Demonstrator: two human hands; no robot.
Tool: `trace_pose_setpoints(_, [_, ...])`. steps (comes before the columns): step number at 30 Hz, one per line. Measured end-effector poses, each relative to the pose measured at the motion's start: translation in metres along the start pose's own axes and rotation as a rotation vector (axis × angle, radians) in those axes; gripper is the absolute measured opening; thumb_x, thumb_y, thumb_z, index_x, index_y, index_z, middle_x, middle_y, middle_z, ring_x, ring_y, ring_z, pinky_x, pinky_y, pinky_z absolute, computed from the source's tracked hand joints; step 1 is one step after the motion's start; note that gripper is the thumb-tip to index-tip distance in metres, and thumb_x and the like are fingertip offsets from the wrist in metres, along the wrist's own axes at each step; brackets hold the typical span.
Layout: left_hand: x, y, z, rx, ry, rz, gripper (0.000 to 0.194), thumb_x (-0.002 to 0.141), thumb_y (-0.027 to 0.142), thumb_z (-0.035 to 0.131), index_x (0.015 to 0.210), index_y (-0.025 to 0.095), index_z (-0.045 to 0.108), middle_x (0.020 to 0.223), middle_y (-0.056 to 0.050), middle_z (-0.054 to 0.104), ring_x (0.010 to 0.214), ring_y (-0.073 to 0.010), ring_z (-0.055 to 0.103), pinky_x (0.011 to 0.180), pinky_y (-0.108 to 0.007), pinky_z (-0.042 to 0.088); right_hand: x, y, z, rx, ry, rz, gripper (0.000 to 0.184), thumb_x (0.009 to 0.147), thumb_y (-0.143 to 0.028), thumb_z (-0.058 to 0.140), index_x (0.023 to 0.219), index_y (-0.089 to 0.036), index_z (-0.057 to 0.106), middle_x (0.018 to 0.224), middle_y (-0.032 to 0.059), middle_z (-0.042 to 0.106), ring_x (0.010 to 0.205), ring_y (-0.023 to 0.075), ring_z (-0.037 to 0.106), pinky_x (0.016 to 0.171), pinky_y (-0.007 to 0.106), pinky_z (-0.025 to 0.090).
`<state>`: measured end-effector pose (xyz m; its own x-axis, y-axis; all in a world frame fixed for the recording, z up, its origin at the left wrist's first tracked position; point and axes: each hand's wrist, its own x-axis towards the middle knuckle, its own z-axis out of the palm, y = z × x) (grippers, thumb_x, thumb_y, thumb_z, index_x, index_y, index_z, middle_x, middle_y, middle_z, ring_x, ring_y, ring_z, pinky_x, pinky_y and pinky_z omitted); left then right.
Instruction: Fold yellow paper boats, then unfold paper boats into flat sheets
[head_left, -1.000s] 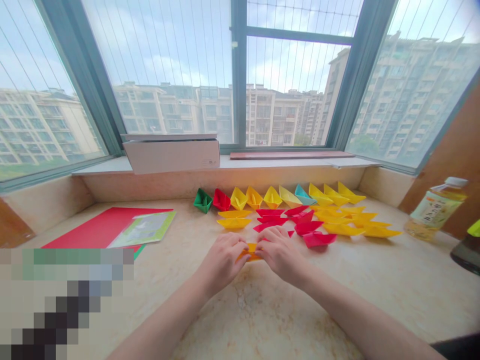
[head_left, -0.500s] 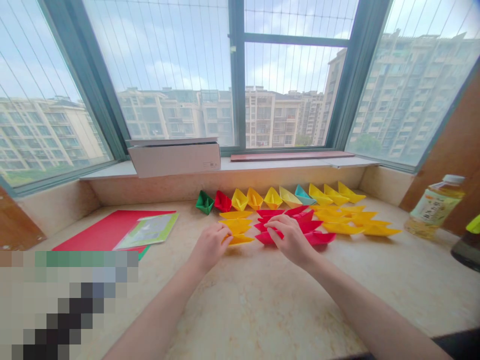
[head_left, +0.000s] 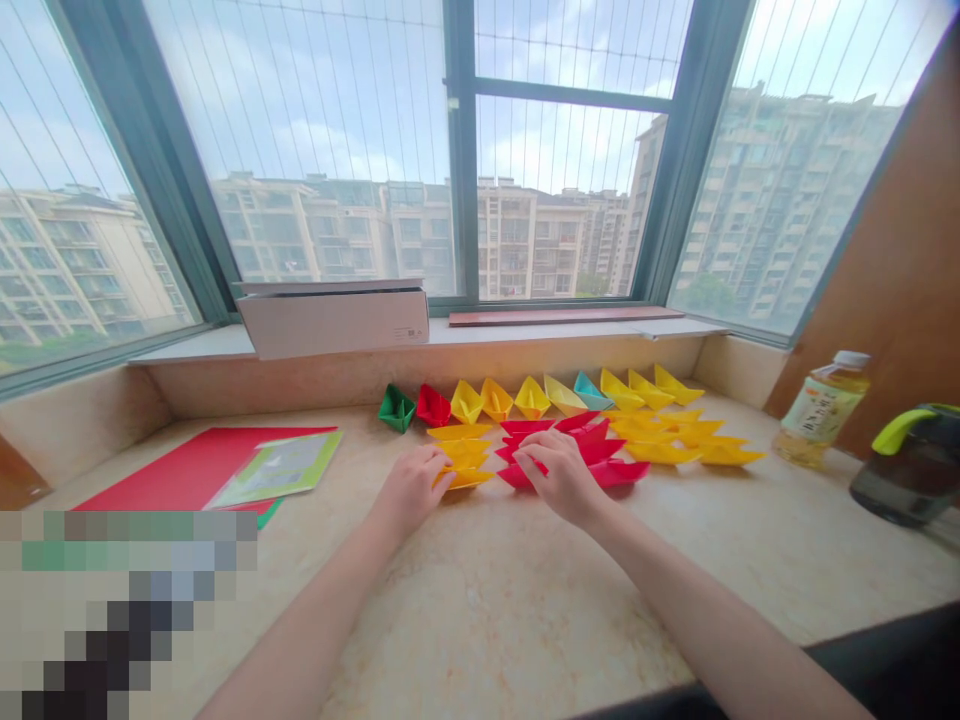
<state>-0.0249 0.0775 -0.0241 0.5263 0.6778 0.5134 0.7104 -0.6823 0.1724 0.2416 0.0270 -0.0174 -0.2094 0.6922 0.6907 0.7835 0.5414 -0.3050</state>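
My left hand (head_left: 409, 492) has its fingers bent together at the left end of a short column of orange paper boats (head_left: 466, 460), pinching the tip of a near one. My right hand (head_left: 564, 480) reaches over a cluster of red paper boats (head_left: 611, 452), thumb and forefinger curled at one of them; the hand hides part of that boat. Behind both hands runs a row of upright paper boats: a green boat (head_left: 396, 408), a red boat (head_left: 433, 405), several yellow ones (head_left: 532, 398) and a light blue boat (head_left: 592, 391). More yellow boats (head_left: 664, 453) lie right of the red cluster.
Red paper sheets (head_left: 150, 470) and a clear-and-green packet (head_left: 281, 468) lie at left. A drink bottle (head_left: 821, 410) and a dark jug with a lime handle (head_left: 907, 480) stand at right. A white box (head_left: 337, 325) sits on the window ledge (head_left: 187, 343).
My view has turned slightly to the right, so the jug shows more fully. Both hands stay at the same boats, with hardly any movement against them.
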Motion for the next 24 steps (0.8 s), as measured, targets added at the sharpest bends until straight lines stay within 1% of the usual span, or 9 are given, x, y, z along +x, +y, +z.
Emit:
trace_pose_setpoints(5, [-0.001,-0.003,-0.005,0.033,0.089,0.041,0.021,0.092,0.02,0.049,0.098,0.018,0.069,0.106,-0.01,0.069,0.101,-0.025,0.063,0.092,-0.04,0.05,0.005,0.008,-0.003,-0.021,0.049,0.021,0.025,0.099,-0.027,0.051,0.087,-0.02,0.072,0.096,0.0064,0.073,0.091,0.0208,0.064,0.088,0.038,0.045])
trace_pose_setpoints(10, [-0.006,0.002,-0.012,0.072,0.186,0.064,0.023,0.093,0.02,0.047,0.097,0.018,0.069,0.106,-0.011,0.069,0.102,-0.0245,0.063,0.093,-0.041,0.051,0.003,0.011,-0.008,-0.062,0.083,0.02,0.027,0.1,-0.024,0.049,0.087,-0.019,0.071,0.094,0.0074,0.073,0.091,0.0209,0.064,0.087,0.038,0.044])
trace_pose_setpoints(11, [-0.005,0.003,-0.015,0.095,0.195,0.074,0.023,0.092,0.02,0.047,0.097,0.018,0.07,0.106,-0.012,0.07,0.101,-0.0249,0.064,0.093,-0.042,0.051,0.004,0.012,-0.011,-0.075,0.086,0.013,0.026,0.099,-0.022,0.049,0.086,-0.019,0.071,0.094,0.0074,0.073,0.091,0.0212,0.064,0.087,0.038,0.043])
trace_pose_setpoints(13, [-0.002,0.005,-0.026,0.156,0.176,0.117,0.024,0.092,0.019,0.047,0.094,0.017,0.071,0.105,-0.013,0.071,0.099,-0.0261,0.065,0.092,-0.043,0.051,0.004,0.012,-0.02,-0.1,0.083,-0.011,0.024,0.097,-0.02,0.052,0.081,-0.019,0.071,0.092,0.0067,0.073,0.091,0.0217,0.063,0.089,0.039,0.042])
trace_pose_setpoints(16, [0.002,0.005,-0.052,0.246,0.104,0.182,0.026,0.092,0.019,0.045,0.091,0.017,0.072,0.103,-0.013,0.072,0.096,-0.0266,0.066,0.087,-0.042,0.052,0.001,0.014,-0.044,-0.127,0.061,-0.051,0.024,0.094,-0.018,0.056,0.075,-0.02,0.069,0.088,0.0058,0.073,0.088,0.0223,0.063,0.089,0.039,0.042])
trace_pose_setpoints(18, [-0.005,0.002,-0.071,0.28,0.095,0.188,0.027,0.093,0.022,0.045,0.093,0.018,0.071,0.103,-0.012,0.072,0.094,-0.0257,0.067,0.085,-0.04,0.052,-0.013,0.018,-0.065,-0.131,0.05,-0.06,0.023,0.095,-0.02,0.055,0.077,-0.021,0.07,0.086,0.0056,0.073,0.086,0.0223,0.064,0.086,0.038,0.044])
trace_pose_setpoints(21, [-0.033,-0.005,-0.089,0.289,0.12,0.159,0.025,0.094,0.026,0.047,0.095,0.018,0.071,0.101,-0.011,0.072,0.095,-0.0256,0.067,0.087,-0.039,0.052,-0.053,0.032,-0.095,-0.126,0.056,-0.032,0.025,0.097,-0.022,0.051,0.081,-0.021,0.071,0.086,0.0076,0.073,0.084,0.0238,0.065,0.083,0.039,0.046])
trace_pose_setpoints(22, [-0.046,-0.008,-0.092,0.293,0.118,0.148,0.025,0.093,0.027,0.047,0.096,0.019,0.071,0.101,-0.01,0.072,0.096,-0.0259,0.067,0.088,-0.04,0.052,-0.07,0.04,-0.102,-0.114,0.064,-0.007,0.027,0.097,-0.024,0.049,0.082,-0.02,0.071,0.087,0.0084,0.073,0.085,0.0249,0.065,0.082,0.04,0.047])
trace_pose_setpoints(24, [-0.072,-0.013,-0.093,0.297,0.082,0.131,0.023,0.092,0.028,0.05,0.099,0.02,0.07,0.102,-0.009,0.073,0.095,-0.0262,0.068,0.087,-0.039,0.052,-0.102,0.059,-0.112,0.012,0.088,0.136,0.026,0.094,-0.03,0.052,0.08,-0.022,0.073,0.088,0.0085,0.074,0.088,0.027,0.066,0.086,0.042,0.048])
